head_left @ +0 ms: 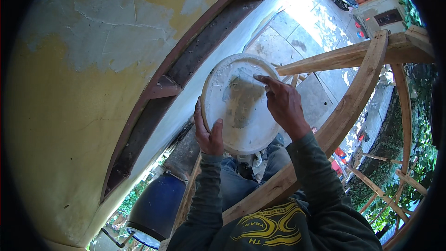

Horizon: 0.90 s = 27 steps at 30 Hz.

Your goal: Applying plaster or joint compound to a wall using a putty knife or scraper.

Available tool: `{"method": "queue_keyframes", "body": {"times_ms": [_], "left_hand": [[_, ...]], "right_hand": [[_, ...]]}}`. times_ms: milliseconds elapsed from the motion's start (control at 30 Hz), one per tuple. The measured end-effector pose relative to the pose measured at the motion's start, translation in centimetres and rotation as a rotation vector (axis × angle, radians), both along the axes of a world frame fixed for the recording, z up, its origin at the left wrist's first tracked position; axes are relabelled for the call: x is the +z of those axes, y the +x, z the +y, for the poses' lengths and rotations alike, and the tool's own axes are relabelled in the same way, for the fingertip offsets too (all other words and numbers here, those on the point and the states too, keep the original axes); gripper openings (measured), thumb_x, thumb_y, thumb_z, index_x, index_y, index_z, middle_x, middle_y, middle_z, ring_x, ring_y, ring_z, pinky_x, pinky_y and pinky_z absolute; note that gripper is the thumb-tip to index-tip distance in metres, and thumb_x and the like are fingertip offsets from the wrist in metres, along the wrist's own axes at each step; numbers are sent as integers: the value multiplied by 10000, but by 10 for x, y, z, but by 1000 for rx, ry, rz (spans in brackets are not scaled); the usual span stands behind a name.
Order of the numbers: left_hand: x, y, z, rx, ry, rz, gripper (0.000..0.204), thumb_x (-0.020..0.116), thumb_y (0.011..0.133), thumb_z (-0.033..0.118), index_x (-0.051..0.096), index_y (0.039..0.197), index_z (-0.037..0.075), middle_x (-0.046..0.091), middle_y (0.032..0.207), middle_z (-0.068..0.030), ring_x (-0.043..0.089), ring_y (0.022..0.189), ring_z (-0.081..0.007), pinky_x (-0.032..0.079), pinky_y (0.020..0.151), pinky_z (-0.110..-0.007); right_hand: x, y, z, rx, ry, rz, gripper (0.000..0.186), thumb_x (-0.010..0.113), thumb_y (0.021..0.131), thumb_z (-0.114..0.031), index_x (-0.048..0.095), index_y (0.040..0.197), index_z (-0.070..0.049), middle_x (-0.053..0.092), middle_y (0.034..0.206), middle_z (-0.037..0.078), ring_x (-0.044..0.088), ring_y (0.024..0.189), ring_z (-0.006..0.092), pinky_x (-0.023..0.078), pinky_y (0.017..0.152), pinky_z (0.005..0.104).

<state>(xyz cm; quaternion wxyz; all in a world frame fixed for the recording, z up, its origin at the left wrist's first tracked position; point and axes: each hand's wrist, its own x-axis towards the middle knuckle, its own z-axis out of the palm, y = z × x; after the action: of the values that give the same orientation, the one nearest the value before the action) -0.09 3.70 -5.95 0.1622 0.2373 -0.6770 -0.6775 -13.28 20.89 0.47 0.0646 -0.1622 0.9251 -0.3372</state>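
Observation:
A round, pale disc with a raised rim, like a shallow pan or lid, is tilted up in front of me. Whitish smears cover its face, with a darker brownish-grey patch in the middle. My left hand grips its left edge, thumb over the front and fingers along the rim. Over the upper right of the disc is my right hand, index finger stretched toward the smeared surface and the other fingers curled in. A thin greyish edge shows by that fingertip; whatever the curled fingers hold is hidden.
Wooden beams of a scaffold cross close by my right arm. On the left rises a wall with patchy yellow paint and a brown ledge. A dark blue drum stands below, and paving lies far beneath.

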Motion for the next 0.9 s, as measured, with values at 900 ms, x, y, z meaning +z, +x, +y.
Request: {"method": "queue_keyframes", "body": {"times_ms": [900], "left_hand": [[7, -2, 8, 53, 61, 44, 835, 591, 788, 106, 285, 1551, -42, 355, 1551, -229, 382, 1416, -347, 320, 1172, -450]], "right_hand": [[-19, -14, -12, -44, 111, 83, 372, 565, 828, -7, 720, 1140, -137, 728, 998, 167, 692, 906, 373, 541, 761, 462]]}}
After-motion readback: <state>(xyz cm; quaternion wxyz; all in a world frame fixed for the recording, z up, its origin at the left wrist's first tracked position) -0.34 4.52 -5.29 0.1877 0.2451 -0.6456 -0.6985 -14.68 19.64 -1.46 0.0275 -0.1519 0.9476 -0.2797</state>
